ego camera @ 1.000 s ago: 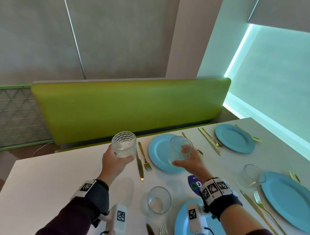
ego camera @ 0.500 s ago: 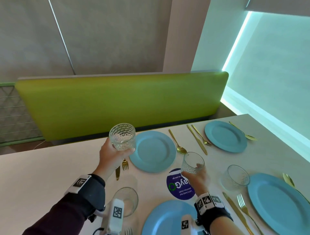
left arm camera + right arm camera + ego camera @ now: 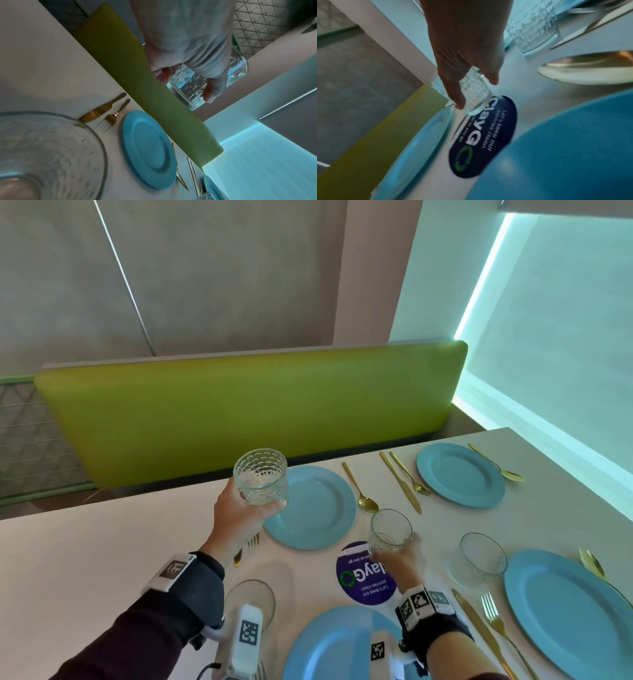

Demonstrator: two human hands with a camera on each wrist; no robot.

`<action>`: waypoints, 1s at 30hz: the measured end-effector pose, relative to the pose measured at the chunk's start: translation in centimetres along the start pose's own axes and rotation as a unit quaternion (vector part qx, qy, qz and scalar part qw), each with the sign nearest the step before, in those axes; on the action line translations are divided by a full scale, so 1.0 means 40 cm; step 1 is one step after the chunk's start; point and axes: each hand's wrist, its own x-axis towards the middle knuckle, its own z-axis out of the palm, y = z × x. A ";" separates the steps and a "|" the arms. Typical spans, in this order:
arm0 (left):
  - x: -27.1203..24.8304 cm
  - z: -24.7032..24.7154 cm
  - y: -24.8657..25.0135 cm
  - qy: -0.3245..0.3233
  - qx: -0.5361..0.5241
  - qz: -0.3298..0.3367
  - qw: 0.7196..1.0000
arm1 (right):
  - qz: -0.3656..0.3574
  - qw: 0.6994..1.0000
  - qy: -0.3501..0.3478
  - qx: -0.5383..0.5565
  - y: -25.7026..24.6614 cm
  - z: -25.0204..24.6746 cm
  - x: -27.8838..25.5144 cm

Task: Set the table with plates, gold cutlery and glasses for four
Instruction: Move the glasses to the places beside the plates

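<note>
Four glasses are in sight and all look empty. The left hand (image 3: 239, 513) grips one patterned glass (image 3: 261, 475) upright in the air, above the left edge of the far blue plate (image 3: 317, 508). The right hand (image 3: 399, 556) grasps a second glass (image 3: 390, 530) at the far edge of the round purple sticker (image 3: 364, 582), just beside a gold spoon (image 3: 359, 489). Two more glasses (image 3: 481, 556) stand on the white table (image 3: 85, 559), one beside the right-hand plate (image 3: 568, 611).

A lime-green padded bench back (image 3: 246, 412) runs along the far side of the white counter (image 3: 85, 570), where a round dark-blue sticker (image 3: 366, 583) with a green recycling symbol lies; grey wire mesh panel (image 3: 20, 436) far left.
</note>
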 end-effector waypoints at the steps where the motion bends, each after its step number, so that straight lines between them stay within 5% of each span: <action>1: -0.002 0.003 0.006 -0.004 -0.004 0.002 1.000 | 0.014 1.000 0.005 0.002 -0.018 -0.008 -0.013; 4: -0.013 0.014 0.041 -0.020 -0.023 0.013 0.999 | 0.005 0.998 0.046 -0.031 -0.097 -0.059 -0.072; 6: -0.024 0.026 0.069 -0.043 -0.037 0.025 0.998 | -0.092 0.994 0.052 -0.003 -0.166 -0.102 -0.125; 8: -0.045 0.044 0.099 -0.068 -0.045 0.043 0.996 | -0.199 0.979 -0.003 0.046 -0.242 -0.144 -0.200; 11: -0.079 0.081 0.149 -0.107 -0.038 0.084 0.990 | -0.248 0.952 -0.139 0.110 -0.330 -0.181 -0.293; 16: -0.123 0.159 0.217 -0.172 -0.021 0.157 0.972 | -0.275 0.943 -0.171 0.084 -0.367 -0.245 -0.319; 23: -0.112 0.341 0.282 -0.197 0.032 0.153 0.968 | -0.284 0.950 -0.127 0.030 -0.350 -0.387 -0.152; 30: -0.058 0.523 0.290 -0.159 0.079 0.092 0.980 | -0.202 0.973 0.033 0.112 -0.234 -0.609 0.188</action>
